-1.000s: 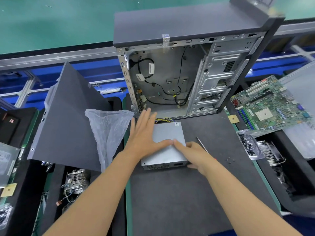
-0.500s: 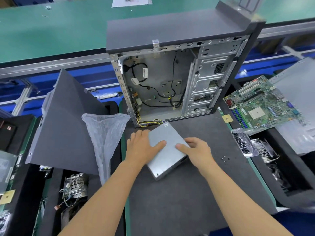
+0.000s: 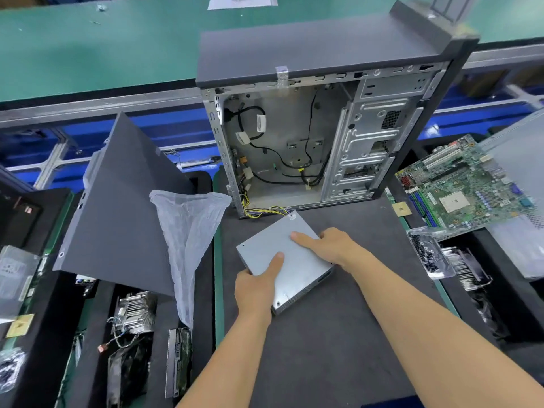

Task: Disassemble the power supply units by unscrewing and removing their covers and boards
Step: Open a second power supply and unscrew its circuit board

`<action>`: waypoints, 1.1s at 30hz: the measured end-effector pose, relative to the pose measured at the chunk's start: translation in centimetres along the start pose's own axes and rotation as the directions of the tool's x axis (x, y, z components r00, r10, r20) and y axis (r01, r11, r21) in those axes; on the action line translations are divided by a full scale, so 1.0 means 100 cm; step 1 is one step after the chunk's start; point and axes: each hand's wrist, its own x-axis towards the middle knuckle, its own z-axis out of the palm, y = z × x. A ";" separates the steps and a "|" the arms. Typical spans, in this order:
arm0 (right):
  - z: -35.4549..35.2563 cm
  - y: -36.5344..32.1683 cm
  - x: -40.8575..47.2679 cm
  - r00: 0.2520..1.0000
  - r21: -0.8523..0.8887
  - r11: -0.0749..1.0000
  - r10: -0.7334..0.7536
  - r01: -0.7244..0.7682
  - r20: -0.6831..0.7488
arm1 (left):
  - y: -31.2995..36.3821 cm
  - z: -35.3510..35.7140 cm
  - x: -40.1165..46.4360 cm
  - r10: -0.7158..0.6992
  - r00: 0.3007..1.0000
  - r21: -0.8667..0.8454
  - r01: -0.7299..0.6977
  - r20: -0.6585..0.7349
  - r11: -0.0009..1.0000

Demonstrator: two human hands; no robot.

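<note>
One silver metal power supply box [image 3: 287, 257]. One open grey steel computer tower case [image 3: 318, 119]. One green motherboard [image 3: 462, 187]. One dark grey flat side panel [image 3: 117, 207]. One clear plastic bag [image 3: 188, 231]. Two finned metal heatsinks: left [image 3: 135, 313], right [image 3: 462, 266]. Two bare hands.

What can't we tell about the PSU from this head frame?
- Screw positions on the power supply unit: too small to make out in the head view; the left hand and right hand cover part of the lid.
- Its underside and far sides: hidden by the box itself.
- Where its yellow cable bundle ends: lost inside the computer case.
</note>
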 end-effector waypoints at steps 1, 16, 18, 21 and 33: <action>0.001 0.001 0.000 1.000 -0.011 1.000 -0.017 0.017 -0.017 | 0.001 0.001 0.000 -0.006 1.000 0.004 0.006 -0.011 1.000; 0.005 0.017 -0.002 0.994 -0.003 0.998 -0.060 0.060 -0.088 | -0.001 -0.005 0.006 0.037 0.999 0.135 -0.032 -0.038 0.990; 0.005 0.018 -0.002 0.995 0.004 0.998 -0.058 0.058 -0.083 | 0.000 -0.006 0.007 0.051 0.998 0.166 -0.043 -0.040 0.985; 0.005 0.020 -0.004 0.997 0.039 0.998 -0.045 0.048 -0.064 | 0.001 -0.006 0.007 0.064 0.998 0.191 -0.060 -0.013 0.980; 0.015 0.025 -0.017 0.999 0.196 0.981 0.017 -0.007 -0.049 | 0.011 -0.011 0.019 0.122 0.988 0.332 -0.147 0.094 0.932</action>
